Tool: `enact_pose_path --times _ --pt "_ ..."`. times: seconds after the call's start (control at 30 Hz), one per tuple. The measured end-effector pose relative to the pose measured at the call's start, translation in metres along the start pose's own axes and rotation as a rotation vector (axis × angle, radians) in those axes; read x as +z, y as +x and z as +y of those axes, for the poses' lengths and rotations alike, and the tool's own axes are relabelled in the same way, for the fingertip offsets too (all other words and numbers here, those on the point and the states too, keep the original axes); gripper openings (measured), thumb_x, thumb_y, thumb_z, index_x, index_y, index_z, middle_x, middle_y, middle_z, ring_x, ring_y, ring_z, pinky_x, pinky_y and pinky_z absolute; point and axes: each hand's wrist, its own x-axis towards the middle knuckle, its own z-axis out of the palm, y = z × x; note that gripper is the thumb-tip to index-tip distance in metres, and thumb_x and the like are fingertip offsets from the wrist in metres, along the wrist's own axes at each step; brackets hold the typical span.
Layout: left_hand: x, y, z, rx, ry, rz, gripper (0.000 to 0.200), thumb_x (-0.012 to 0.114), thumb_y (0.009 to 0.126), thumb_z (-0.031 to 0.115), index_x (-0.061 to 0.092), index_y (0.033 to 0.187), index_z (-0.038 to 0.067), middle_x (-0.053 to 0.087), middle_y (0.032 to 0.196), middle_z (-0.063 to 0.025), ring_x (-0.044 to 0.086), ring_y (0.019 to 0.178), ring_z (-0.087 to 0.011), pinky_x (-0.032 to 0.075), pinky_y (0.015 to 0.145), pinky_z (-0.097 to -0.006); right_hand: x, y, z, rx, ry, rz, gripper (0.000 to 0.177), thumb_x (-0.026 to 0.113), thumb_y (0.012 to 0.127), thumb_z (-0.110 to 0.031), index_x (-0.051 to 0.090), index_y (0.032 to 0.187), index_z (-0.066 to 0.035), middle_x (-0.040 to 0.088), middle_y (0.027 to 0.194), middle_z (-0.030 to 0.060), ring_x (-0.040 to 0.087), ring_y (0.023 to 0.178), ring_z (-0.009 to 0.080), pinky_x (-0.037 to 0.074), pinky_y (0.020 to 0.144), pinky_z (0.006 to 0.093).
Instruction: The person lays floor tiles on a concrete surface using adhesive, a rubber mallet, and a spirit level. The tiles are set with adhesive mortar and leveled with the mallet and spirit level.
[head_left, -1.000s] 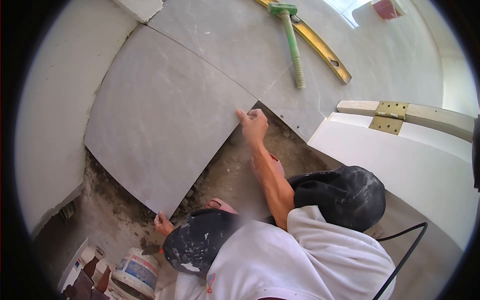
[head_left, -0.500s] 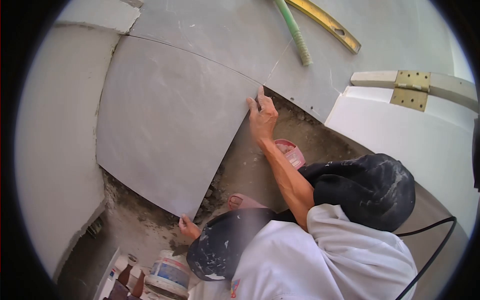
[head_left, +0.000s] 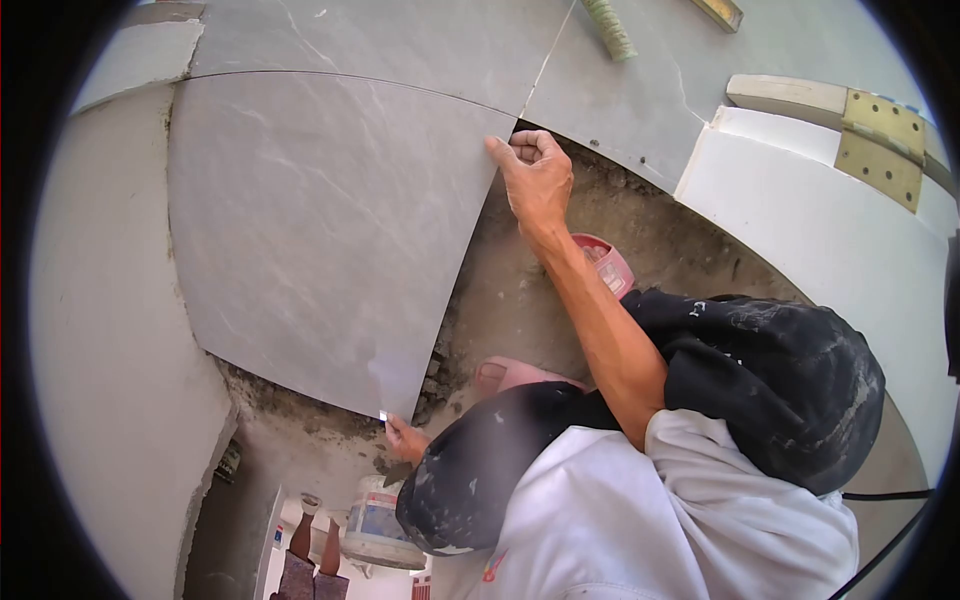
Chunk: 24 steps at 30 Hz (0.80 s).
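A large grey floor tile (head_left: 320,230) with faint pale veins lies on the left. My right hand (head_left: 540,180) is at its upper right corner, thumb on the tile's face and the other fingers curled at the edge. Down at the near corner, my left hand (head_left: 405,438) pinches the tile's edge; a small bright white spot shows at its fingertips, which I cannot make out. My knee hides part of that arm. Along the top, the tile meets laid grey tiles (head_left: 400,45) at a thin dark joint.
Rough mortar bed (head_left: 640,215) lies right of the tile. A white bucket (head_left: 380,525) stands behind my left knee. A green tube (head_left: 610,30) and a yellow spirit level (head_left: 720,12) rest on laid tiles. A white panel with a brass hinge (head_left: 880,150) is at right. Another person's legs (head_left: 315,540) show below.
My right hand's raised index finger has curled in at the corner. The view has shifted, so the level and green tube sit higher. Both hands stay at the tile.
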Motion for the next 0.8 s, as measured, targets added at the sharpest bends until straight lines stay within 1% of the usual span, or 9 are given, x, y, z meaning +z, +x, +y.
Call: enact_pose_path --times 0.07,0.27,0.4,0.47,0.5,0.53,0.63,0.67,0.8 --pt "-0.001 -0.004 0.006 -0.036 0.061 -0.048 0.07 0.054 0.094 0.058 0.053 0.133 0.001 0.058 0.128 -0.0169 0.055 0.115 -0.0248 0.042 0.099 -0.0347 -0.001 0.004 0.001 0.013 -0.039 -0.04 0.035 0.081 0.077 -0.026 0.067 0.092 0.002 0.07 0.08 0.0088 0.064 0.072 0.0152 0.051 0.067 0.0303" --pt "0.005 -0.002 -0.005 0.013 0.036 0.045 0.063 0.056 0.094 0.053 0.057 0.13 0.001 0.057 0.13 -0.019 0.057 0.115 -0.0262 0.046 0.096 -0.0375 -0.001 0.008 0.007 -0.002 -0.078 -0.056 0.035 0.081 0.076 -0.026 0.066 0.088 0.002 0.068 0.076 0.0082 0.063 0.069 0.0162 0.05 0.066 0.0316" --pt "0.004 -0.013 0.026 0.005 0.091 0.058 0.051 0.063 0.094 0.036 0.059 0.122 -0.006 0.065 0.114 -0.0209 0.062 0.102 -0.0255 0.047 0.088 -0.0338 -0.002 -0.002 -0.004 -0.101 -0.206 -0.013 0.035 0.082 0.075 -0.024 0.063 0.09 0.001 0.065 0.076 0.0098 0.062 0.069 0.0201 0.05 0.067 0.0337" --pt "0.008 0.008 -0.006 0.021 0.061 0.084 0.051 0.062 0.094 0.035 0.057 0.127 -0.004 0.061 0.122 -0.0224 0.059 0.11 -0.0288 0.046 0.093 -0.037 0.004 -0.014 -0.006 -0.295 -0.34 0.043 0.041 0.083 0.073 -0.023 0.06 0.099 0.0 0.062 0.09 0.0134 0.061 0.083 0.0252 0.049 0.073 0.034" --pt "0.019 0.011 0.017 0.137 0.168 0.178 0.052 0.061 0.094 0.036 0.055 0.13 -0.001 0.057 0.128 -0.0225 0.056 0.115 -0.0307 0.044 0.095 -0.0394 0.011 -0.015 -0.007 -0.553 -0.415 0.051 0.05 0.083 0.072 -0.019 0.055 0.111 -0.003 0.055 0.106 0.0145 0.056 0.1 0.0272 0.046 0.083 0.0363" --pt "0.016 0.009 0.034 0.237 0.296 0.264 0.053 0.06 0.094 0.037 0.053 0.133 0.001 0.052 0.135 -0.0226 0.052 0.12 -0.0327 0.042 0.097 -0.0417 0.014 -0.01 -0.004 -0.649 -0.627 -0.024 0.061 0.076 0.081 -0.027 0.049 0.13 -0.004 0.047 0.132 0.0179 0.043 0.126 0.0323 0.038 0.097 0.047" --pt "0.015 0.015 0.061 0.329 0.424 0.263 0.062 0.055 0.095 0.044 0.041 0.144 0.008 0.035 0.15 -0.0203 0.037 0.134 -0.0368 0.034 0.103 -0.0513 0.056 0.003 -0.018 -0.864 -1.004 -0.134 0.067 0.063 0.091 -0.041 0.04 0.144 -0.007 0.035 0.152 0.0167 0.029 0.141 0.0337 0.03 0.1 0.0591" --pt "0.025 0.027 0.071 0.344 0.402 0.224 0.066 0.053 0.095 0.047 0.037 0.147 0.01 0.028 0.155 -0.0191 0.032 0.139 -0.0378 0.031 0.105 -0.0549 0.071 0.009 -0.023 -0.787 -1.047 -0.273 0.075 0.051 0.095 -0.049 0.026 0.152 -0.007 0.023 0.159 0.013 0.01 0.149 0.0331 0.02 0.106 0.0643" --pt "0.054 0.069 0.085 0.376 0.543 0.158 0.074 0.045 0.096 0.055 0.024 0.153 0.014 0.019 0.159 -0.0152 0.018 0.146 -0.0378 0.023 0.107 -0.063 0.133 0.019 -0.037 -1.123 -1.02 -0.356 0.072 0.046 0.097 -0.049 0.027 0.15 -0.005 0.026 0.157 0.0137 0.015 0.148 0.0333 0.015 0.109 0.066"
